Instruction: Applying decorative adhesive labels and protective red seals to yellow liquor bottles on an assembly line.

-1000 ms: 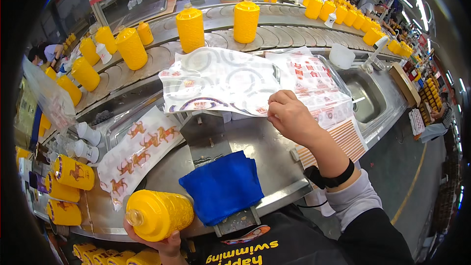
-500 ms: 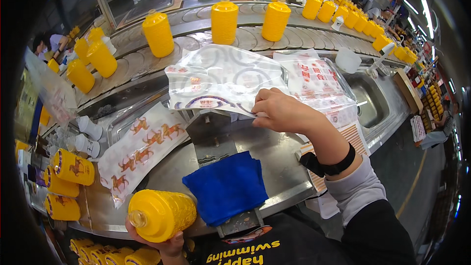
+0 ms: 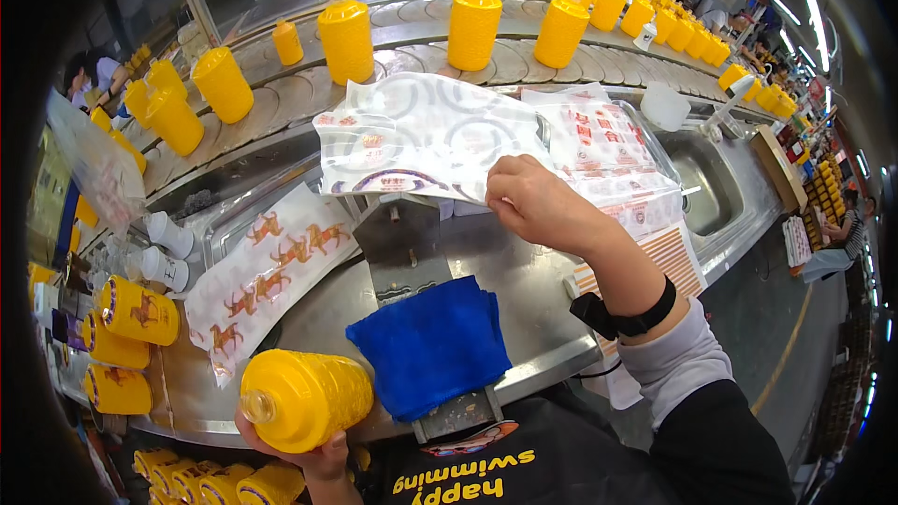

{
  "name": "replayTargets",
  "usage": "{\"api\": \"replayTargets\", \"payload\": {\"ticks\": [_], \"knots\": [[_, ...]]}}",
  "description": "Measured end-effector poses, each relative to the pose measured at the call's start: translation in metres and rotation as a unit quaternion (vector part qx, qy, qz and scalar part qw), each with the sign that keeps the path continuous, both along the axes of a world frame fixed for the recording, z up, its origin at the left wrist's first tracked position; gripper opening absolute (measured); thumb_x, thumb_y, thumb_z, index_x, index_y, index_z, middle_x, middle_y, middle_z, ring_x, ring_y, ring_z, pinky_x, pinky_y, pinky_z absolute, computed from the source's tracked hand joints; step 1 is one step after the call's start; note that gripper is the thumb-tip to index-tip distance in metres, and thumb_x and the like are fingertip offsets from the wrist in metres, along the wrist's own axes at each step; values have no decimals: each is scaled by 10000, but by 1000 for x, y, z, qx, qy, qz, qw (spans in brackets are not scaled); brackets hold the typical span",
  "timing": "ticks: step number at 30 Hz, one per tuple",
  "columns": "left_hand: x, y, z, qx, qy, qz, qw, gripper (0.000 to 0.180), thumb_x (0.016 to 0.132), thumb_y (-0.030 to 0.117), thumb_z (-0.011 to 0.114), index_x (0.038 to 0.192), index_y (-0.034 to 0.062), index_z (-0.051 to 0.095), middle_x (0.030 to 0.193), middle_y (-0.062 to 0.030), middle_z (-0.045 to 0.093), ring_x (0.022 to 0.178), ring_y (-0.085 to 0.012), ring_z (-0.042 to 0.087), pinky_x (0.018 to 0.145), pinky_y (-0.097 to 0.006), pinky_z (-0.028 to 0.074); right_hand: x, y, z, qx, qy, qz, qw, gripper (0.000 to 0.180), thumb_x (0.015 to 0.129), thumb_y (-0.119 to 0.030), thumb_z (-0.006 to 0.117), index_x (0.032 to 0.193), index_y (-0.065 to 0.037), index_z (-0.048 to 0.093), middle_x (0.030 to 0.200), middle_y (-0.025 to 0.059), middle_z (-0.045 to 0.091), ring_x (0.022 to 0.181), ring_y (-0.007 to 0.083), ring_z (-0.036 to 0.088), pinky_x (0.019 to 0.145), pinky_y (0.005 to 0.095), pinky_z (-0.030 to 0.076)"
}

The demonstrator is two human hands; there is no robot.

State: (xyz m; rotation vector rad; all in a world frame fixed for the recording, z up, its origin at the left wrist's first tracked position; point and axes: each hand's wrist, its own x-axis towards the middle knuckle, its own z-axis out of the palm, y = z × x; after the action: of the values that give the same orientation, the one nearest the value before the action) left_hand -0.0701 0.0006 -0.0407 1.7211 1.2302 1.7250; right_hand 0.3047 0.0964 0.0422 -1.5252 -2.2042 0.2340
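Observation:
My left hand (image 3: 318, 463) is wrapped round a yellow textured bottle (image 3: 313, 397) at the near left, tilted so its clear glass mouth faces left. My right hand (image 3: 541, 208) pinches the lower right corner of a translucent decal sheet (image 3: 435, 136) with grey rings, red marks and a purple-edged arc. That sheet spreads flat toward the far side, over the metal bench. Between the hands lies a folded blue cloth (image 3: 430, 346) on the bench's near edge. Left of it rests a long sheet of orange horse decals (image 3: 271, 276).
Yellow bottles (image 3: 474, 30) stand along a slatted conveyor (image 3: 412, 70) at the back. More red-printed sheets (image 3: 599, 136) lie beside a steel sink (image 3: 706, 187) on the right. Horse-marked bottles (image 3: 140, 310) and white cups (image 3: 166, 271) lie at the left. Several bottles (image 3: 224, 484) sit below the bench.
The conveyor bottles have shifted to the right. The sheet under my right hand lies a little flatter and shows less glare. My left hand keeps its hold on the bottle, barely moved.

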Motion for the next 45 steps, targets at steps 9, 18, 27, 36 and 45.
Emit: {"api": "replayTargets", "payload": {"ticks": [9,18,27,36,45], "knots": [[-4,4,-4,10,11,-6,1000,1054,752,558,696,1474,126,61,1440,-208,258,1298,-383,404,1072,-516,387,5,-12,0,35,-37,-34,998,90,803,-54,640,874,-19,597,926,127,575,953,323,550,845,388,464],[-4,4,-4,14,19,5,1000,1069,751,594,695,1474,107,78,1440,-196,260,1313,-369,378,1089,-490,364,7,-10,-1,43,-31,-34,998,45,808,-63,633,818,-19,631,955,122,592,940,333,550,825,398,485],[-2,5,-3,28,22,16,999,1069,755,570,711,1485,113,78,1467,-196,239,1339,-386,349,1094,-516,356,67,-14,30,-80,201,-145,965,189,850,-192,730,885,-41,622,827,-22,578,699,55,508,616,224,440],[-7,4,-5,24,28,6,999,988,777,531,681,1487,137,116,1479,-187,242,1349,-373,338,1105,-506,341,235,30,8,15,-73,-305,949,250,807,-267,736,840,-31,659,754,58,610,688,198,595,633,344,488],[-4,1,-1,4,12,31,999,1035,744,544,710,1480,123,118,1461,-194,247,1330,-368,359,1078,-503,369,236,51,-47,-203,-147,-194,948,241,754,-286,702,872,-76,704,870,166,686,838,304,652,772,402,502]]}}
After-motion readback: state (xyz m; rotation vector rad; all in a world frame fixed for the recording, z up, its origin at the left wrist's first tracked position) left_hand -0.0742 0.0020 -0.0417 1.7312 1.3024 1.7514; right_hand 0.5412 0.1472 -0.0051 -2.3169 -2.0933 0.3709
